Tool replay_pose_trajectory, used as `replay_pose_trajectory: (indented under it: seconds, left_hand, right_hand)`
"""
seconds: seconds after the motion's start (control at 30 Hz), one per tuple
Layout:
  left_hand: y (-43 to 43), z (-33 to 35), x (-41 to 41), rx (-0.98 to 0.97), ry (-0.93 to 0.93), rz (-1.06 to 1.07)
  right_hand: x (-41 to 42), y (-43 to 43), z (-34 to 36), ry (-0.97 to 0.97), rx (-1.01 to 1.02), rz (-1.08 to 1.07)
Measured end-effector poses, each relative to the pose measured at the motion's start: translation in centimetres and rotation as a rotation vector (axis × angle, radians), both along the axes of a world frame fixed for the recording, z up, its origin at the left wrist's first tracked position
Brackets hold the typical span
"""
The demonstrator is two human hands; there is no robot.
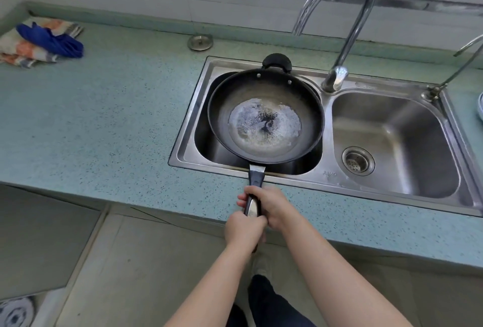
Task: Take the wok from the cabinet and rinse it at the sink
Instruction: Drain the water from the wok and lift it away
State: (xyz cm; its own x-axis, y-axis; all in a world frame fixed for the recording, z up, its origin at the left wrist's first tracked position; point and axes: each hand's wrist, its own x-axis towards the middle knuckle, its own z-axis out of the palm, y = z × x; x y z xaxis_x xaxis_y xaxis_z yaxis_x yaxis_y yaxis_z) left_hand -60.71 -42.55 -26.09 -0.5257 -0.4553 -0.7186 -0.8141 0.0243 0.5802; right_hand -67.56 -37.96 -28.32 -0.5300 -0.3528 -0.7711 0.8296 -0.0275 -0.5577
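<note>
A black wok (265,94) with a pool of water in its bottom hangs over the left basin of the steel double sink (193,115). Its long dark handle (255,180) points toward me across the sink's front rim. My right hand (271,205) grips the handle further forward. My left hand (244,230) grips the handle's near end just behind it. The tall curved faucet (347,26) stands behind the sink between the two basins, its spout ending above the wok's far side. No water stream shows.
The right basin (392,138) holds only a drain strainer (358,160). On the teal countertop (104,117) lie a folded cloth with a blue glove (49,40) at far left and a metal sink plug (200,42). A small second tap (460,65) stands far right.
</note>
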Motion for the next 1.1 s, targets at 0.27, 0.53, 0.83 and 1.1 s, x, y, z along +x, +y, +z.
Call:
replay_pose_trajectory:
  seconds: [0.27, 0.53, 0.83, 1.1]
  left_hand:
    - [0.0, 0.6, 0.5, -0.039, 0.045, -0.040]
    - [-1.6, 1.1, 1.9, -0.062, 0.071, -0.060]
    - [-0.1, 1.2, 1.8, 0.065, 0.118, -0.010]
    - [-0.4, 0.9, 2.0, 0.288, 0.157, 0.024]
  right_hand:
    - [-0.1, 0.7, -0.5, -0.111, -0.158, 0.004]
    - [0.3, -1.6, -0.1, -0.362, -0.453, -0.169]
    - [-0.3, -1.2, -0.9, -0.367, -0.425, -0.134]
    - [0.0, -1.0, 0.2, -0.287, -0.293, -0.214]
